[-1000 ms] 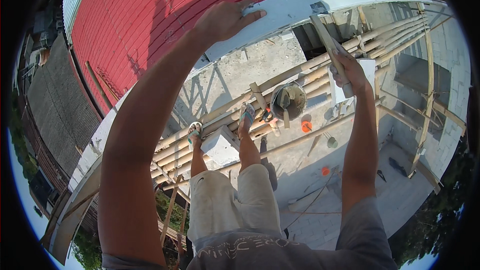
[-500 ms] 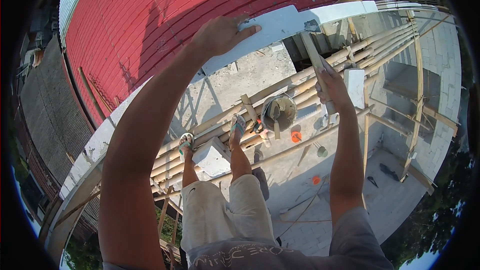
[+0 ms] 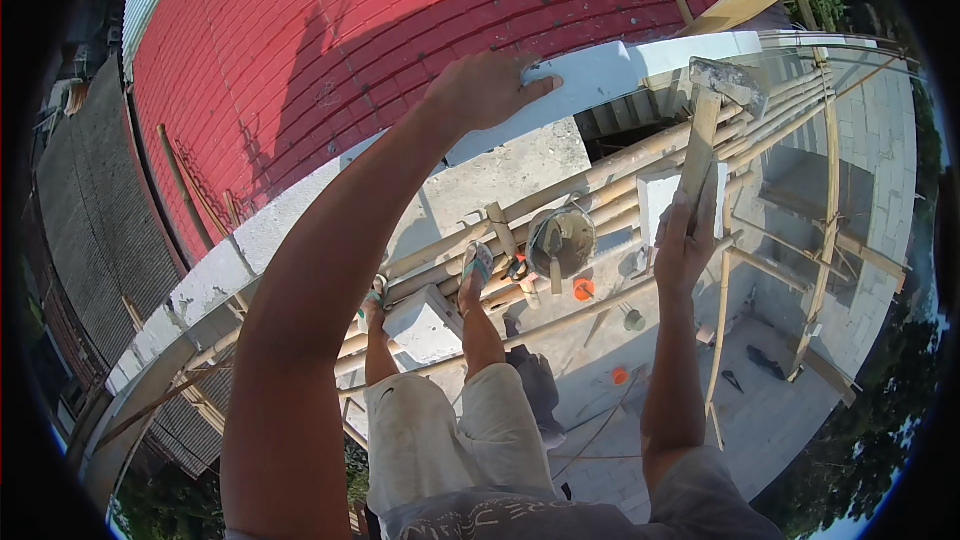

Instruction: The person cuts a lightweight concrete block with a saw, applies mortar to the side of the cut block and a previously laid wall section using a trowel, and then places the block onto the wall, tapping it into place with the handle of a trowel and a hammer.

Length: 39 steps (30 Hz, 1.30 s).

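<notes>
My left hand [image 3: 483, 92] grips the top edge of a white wall block [image 3: 590, 78], its thumb on the near side and its other fingers hidden beyond the edge. The block sits in the top row of a wall, beside more white blocks on the right. Closed round a wooden handle, my right hand [image 3: 688, 240] holds a hammer [image 3: 702, 135] upright. Its dusty grey head is raised to the right of the gripped block, apart from it.
Bamboo poles [image 3: 625, 165] form the scaffold under my sandalled feet. On them are a mortar bucket [image 3: 575, 240] with a trowel and loose white blocks [image 3: 425, 325]. A red tiled roof [image 3: 400, 30] lies beyond the wall. Far below is a floor with orange containers [image 3: 583, 289].
The hammer has swung away from the block's right end, up and to the right. My left hand remains on the block, while the whole view has shifted slightly.
</notes>
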Tool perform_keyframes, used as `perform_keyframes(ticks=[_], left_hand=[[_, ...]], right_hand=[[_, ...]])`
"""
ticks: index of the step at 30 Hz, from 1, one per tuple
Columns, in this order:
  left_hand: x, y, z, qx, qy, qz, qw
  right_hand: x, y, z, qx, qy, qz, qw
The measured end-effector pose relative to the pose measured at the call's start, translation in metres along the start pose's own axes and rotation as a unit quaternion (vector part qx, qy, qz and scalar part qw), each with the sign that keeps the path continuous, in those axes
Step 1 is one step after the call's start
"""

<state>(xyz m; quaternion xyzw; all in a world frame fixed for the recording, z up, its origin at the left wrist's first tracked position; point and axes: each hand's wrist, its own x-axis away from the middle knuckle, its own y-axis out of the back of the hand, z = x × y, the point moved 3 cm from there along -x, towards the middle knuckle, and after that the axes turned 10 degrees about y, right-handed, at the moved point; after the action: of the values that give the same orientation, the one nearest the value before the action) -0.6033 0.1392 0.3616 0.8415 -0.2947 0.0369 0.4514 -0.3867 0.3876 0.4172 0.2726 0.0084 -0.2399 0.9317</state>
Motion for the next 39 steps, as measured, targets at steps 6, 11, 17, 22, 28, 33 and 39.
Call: perform_keyframes(ticks=[6,11,17,22,28,33,39], left_hand=[[-0.011,-0.005,0.001,0.034,-0.024,0.048,0.998],[-0.017,-0.006,0.006,0.086,-0.060,0.077,0.991],[-0.019,-0.009,0.007,0.083,-0.094,0.086,0.988],[-0.015,-0.006,0.011,0.076,-0.073,0.098,0.990],[-0.023,-0.009,0.005,0.090,-0.085,0.092,0.988],[-0.023,-0.012,0.011,0.082,-0.091,0.093,0.988],[-0.026,-0.015,0.014,0.085,-0.086,0.086,0.989]], right_hand=[[0.012,-0.005,0.006,-0.005,-0.033,-0.002,0.999],[0.012,-0.015,0.018,0.061,-0.043,0.021,0.997],[0.015,-0.031,0.027,0.085,0.040,-0.011,0.996],[0.011,-0.048,0.041,0.274,-0.047,0.130,0.952],[0.013,-0.041,0.024,0.280,0.177,0.026,0.943],[0.009,-0.044,0.029,0.236,-0.051,0.085,0.967],[0.008,-0.047,0.021,0.249,0.029,0.049,0.967]])
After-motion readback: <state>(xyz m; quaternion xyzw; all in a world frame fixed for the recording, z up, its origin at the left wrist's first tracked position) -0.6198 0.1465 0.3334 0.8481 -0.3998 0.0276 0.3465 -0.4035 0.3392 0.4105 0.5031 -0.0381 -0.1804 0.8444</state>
